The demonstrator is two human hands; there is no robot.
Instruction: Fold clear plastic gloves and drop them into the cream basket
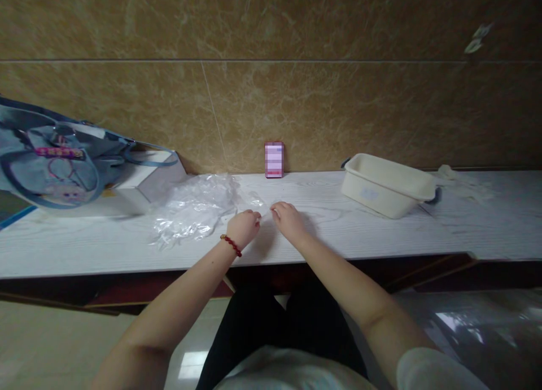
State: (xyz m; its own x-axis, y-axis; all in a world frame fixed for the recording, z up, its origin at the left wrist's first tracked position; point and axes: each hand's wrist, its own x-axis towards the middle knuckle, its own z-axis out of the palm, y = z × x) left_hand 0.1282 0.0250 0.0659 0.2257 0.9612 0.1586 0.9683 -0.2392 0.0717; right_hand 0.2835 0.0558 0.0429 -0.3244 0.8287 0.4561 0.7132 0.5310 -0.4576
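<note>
Close together above the white wood-grain counter [313, 249], my two hands pinch a small clear piece of plastic [266, 213] stretched between them. My left hand [244, 228], with a red bead bracelet [231, 245] at its wrist, has its fingers closed on one side. On the other side, the thumb and forefinger of my right hand [288, 222] are pressed together. Whether the piece is a bag or a film I cannot make out. A heap of clear plastic bags [192, 209] lies just left of my left hand, with loose plastic [254, 199] behind my fingers.
A phone [274, 161] leans upright against the brown tiled wall [296, 108]. To the right stands a cream plastic bin [376, 193] with dark handles, near crumpled pale material [466, 184]. A blue denim bag [63, 164] and a white box [148, 172] occupy the left end.
</note>
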